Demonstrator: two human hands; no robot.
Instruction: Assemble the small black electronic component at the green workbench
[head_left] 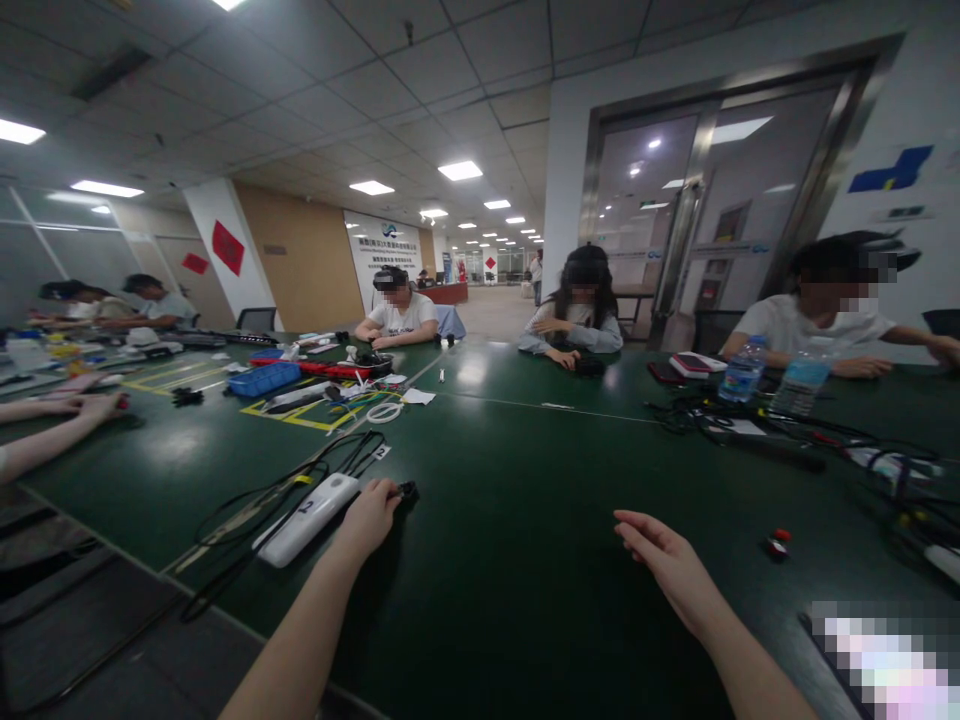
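Observation:
My left hand is closed on a small black object at the left of centre, low over the green table. Beside that wrist lies a white power bank marked 2, with black cables around it. To the right, my right hand hovers over the table, fingers stretched out and holding nothing. Farther right sits a small red and black object, apart from that hand.
A blue basket and tangled wires lie at the back left. Two water bottles stand at the right near black cables. A phone lies at the lower right. Several people sit around the table.

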